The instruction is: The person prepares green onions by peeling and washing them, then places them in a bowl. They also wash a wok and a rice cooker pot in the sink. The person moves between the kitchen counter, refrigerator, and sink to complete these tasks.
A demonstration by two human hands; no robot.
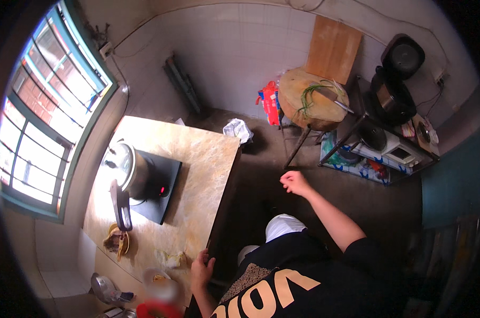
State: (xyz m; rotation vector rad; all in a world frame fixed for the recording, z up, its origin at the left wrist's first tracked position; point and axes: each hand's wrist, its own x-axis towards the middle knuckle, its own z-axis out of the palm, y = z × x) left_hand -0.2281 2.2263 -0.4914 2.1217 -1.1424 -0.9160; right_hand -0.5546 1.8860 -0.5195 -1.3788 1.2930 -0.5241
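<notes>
My left hand (202, 268) is at the near edge of the marble-patterned table (200, 159), its fingers slightly parted and nothing seen in it. A crumpled yellowish-white scrap (171, 259) lies on the tabletop just beside that hand. My right hand (295, 183) hangs over the dark floor with its fingers curled; whether it holds anything small cannot be told. A pressure cooker (122, 167) with a long dark handle stands on a black induction cooker (166, 175) showing a red light. Near the cooker's handle, a bowl (118, 240) carries a brown lump of food.
A round wooden chopping block (299, 95) on a stand bears green onions (309, 97) and a cleaver (331, 95). Right of it are a metal rack (339, 143) and a black open-lidded appliance (391, 95). A white plastic bag (238, 130) sits beyond the table's corner.
</notes>
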